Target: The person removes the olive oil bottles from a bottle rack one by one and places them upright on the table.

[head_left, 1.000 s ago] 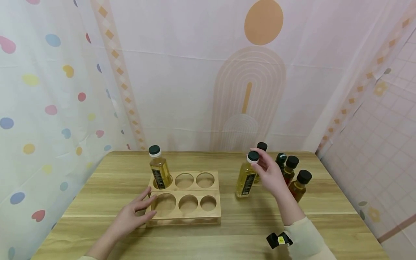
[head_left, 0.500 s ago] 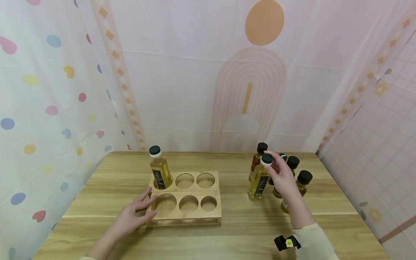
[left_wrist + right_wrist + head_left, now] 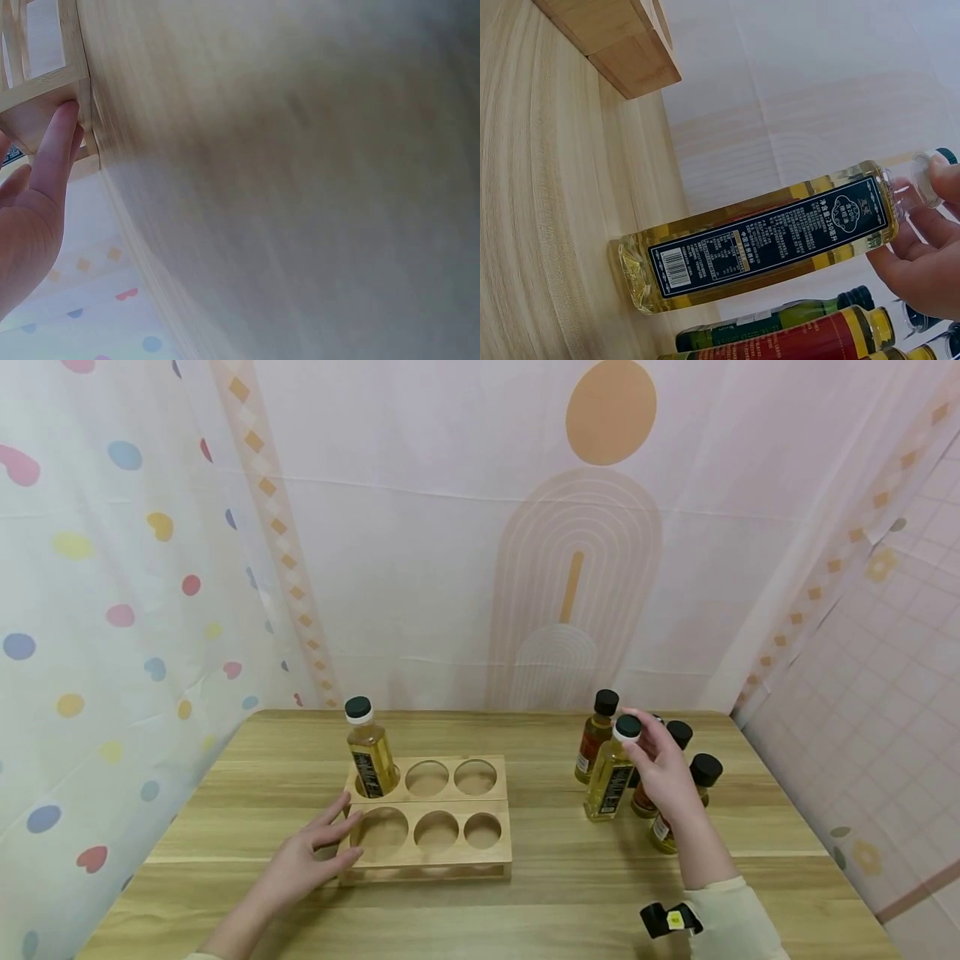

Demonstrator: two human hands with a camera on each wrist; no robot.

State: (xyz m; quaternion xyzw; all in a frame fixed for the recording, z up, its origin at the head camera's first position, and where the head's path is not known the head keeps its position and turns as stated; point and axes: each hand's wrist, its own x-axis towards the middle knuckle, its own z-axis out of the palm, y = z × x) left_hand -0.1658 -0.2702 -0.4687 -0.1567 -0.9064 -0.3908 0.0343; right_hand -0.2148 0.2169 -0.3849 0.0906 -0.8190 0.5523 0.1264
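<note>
My right hand (image 3: 660,764) grips a bottle of pale yellow oil (image 3: 609,777) by its neck, just under the dark green cap. In the right wrist view this oil bottle (image 3: 772,240) shows a dark label with a barcode; its base is at or just above the tabletop, I cannot tell which. My left hand (image 3: 303,852) rests against the left end of a two-tier wooden bottle rack (image 3: 423,860). Fairly straight fingers (image 3: 56,150) touch the end panel in the left wrist view. A matching oil bottle (image 3: 369,760) stands in the rack's back left hole.
Behind the held bottle stands a black-capped bottle with a red label (image 3: 592,747). Several more bottles, one with a black cap (image 3: 705,770), are grouped at the right, partly hidden by my right hand. The rack's other holes hold nothing. A patterned curtain (image 3: 420,568) hangs behind the table.
My right hand has moved to the right with the oil bottle, closer to the grouped bottles. The red-labelled bottle behind has come into fuller view. My left hand and the rack have stayed put.
</note>
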